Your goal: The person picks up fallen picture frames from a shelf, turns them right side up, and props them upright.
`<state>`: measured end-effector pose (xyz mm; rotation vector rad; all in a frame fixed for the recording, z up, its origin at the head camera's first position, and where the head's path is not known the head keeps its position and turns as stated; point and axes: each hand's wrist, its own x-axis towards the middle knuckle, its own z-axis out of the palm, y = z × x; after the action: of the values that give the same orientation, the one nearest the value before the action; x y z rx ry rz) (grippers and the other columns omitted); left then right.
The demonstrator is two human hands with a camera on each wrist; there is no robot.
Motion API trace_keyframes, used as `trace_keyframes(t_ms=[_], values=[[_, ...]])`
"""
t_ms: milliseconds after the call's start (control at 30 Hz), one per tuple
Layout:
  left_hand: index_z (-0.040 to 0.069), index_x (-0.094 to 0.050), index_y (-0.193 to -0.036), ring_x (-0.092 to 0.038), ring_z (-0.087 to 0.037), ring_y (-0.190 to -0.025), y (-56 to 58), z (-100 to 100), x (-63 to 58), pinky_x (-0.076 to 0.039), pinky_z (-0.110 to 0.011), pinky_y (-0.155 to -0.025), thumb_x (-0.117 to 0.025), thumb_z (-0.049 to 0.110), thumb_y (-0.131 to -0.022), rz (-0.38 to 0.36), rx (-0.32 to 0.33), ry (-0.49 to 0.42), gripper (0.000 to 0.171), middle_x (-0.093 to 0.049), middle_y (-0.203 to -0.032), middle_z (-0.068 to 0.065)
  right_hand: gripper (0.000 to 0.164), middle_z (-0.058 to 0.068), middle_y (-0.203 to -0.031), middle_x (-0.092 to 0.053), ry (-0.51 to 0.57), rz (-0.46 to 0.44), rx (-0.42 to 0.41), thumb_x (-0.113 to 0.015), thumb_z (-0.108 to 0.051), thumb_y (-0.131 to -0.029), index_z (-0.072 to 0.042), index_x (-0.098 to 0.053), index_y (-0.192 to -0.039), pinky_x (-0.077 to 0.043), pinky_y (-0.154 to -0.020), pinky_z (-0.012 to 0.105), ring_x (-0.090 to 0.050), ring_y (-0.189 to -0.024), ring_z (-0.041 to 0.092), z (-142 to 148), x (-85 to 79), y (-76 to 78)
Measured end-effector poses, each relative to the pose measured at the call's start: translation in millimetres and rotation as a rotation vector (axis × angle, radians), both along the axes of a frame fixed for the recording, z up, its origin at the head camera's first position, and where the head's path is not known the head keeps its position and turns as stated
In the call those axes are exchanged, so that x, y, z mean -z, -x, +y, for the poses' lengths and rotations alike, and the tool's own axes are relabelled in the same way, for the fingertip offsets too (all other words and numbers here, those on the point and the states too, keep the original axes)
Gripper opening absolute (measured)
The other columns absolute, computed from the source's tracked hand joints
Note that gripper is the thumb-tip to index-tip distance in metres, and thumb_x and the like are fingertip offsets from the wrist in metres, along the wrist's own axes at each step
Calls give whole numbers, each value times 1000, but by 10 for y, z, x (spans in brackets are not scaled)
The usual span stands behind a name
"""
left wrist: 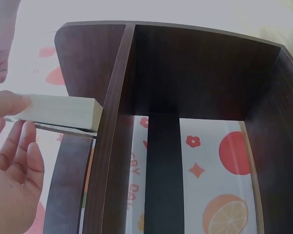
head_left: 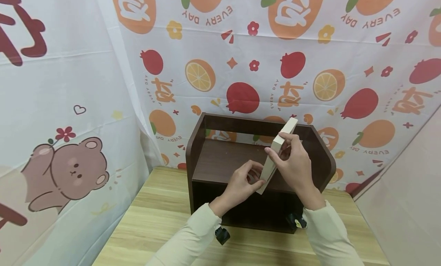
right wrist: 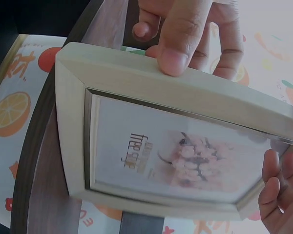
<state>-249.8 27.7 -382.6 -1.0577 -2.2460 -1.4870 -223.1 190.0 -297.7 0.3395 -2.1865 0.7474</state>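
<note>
A cream picture frame (head_left: 275,145) is tilted on edge above the upper shelf of a dark brown rack, between my two hands. My left hand (head_left: 241,185) pinches its lower end, the thumb on one side and the fingers on the other. Nearer the upper end, my right hand (head_left: 295,164) grips the frame by its edges. The right wrist view shows the frame's face, with a pale print (right wrist: 195,161) of pink flowers and lettering behind the clear pane. In the left wrist view, one end of the frame lies close to the rack's board; whether they touch, I cannot tell.
The dark brown rack (head_left: 213,159) stands on a light wood table (head_left: 155,204), with an upper shelf, raised sides and a dark lower compartment. Behind it hangs a fruit-printed cloth (head_left: 213,40). A bear-printed cloth (head_left: 79,166) hangs at the left.
</note>
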Motion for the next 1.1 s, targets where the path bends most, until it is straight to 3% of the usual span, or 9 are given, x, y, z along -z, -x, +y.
trace_keyframes(t_ms=[333,800,1100], values=[[12,-61,-113,-62,-11,-83,37,-1,11,-51,-21,-70,-72,12,-87,-3,27,5,28,-64,-104,-3,53,11,-85,-56,2,2,-23,-77,-17,-81,-3,-52,-125,-43,-57,26,-53,-66,17,58,17,-17],[18,-62,-125,-63,-11,-90,97,-22,73,-51,-22,-74,-72,18,-87,-146,47,80,39,-66,-111,1,51,12,-86,-58,-22,20,-44,-75,-14,-83,-4,-52,-126,-42,-56,24,-53,-64,15,125,10,-23],[18,-62,-127,-65,-10,-91,138,-3,83,-52,-23,-76,-72,19,-87,-162,84,85,42,-69,-112,1,52,11,-80,-59,-58,56,-60,-75,-12,-80,-4,-55,-127,-42,-54,26,-54,-61,16,212,4,-3]])
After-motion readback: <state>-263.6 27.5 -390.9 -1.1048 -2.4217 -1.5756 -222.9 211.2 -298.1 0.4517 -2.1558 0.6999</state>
